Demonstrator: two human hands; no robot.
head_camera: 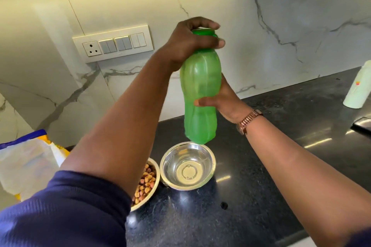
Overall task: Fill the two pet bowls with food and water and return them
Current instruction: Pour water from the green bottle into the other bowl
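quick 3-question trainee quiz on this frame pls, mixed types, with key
1. True or false: the left hand grips the cap of the green bottle.
2. Which bowl holds kibble? A) left bowl B) right bowl
3. Fill in: the right hand holds the bottle's ____.

Key: 1 true; 2 A; 3 body

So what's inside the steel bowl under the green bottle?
The steel bowl holds clear water, with its base ring showing through. The green bottle held above covers only the far rim.
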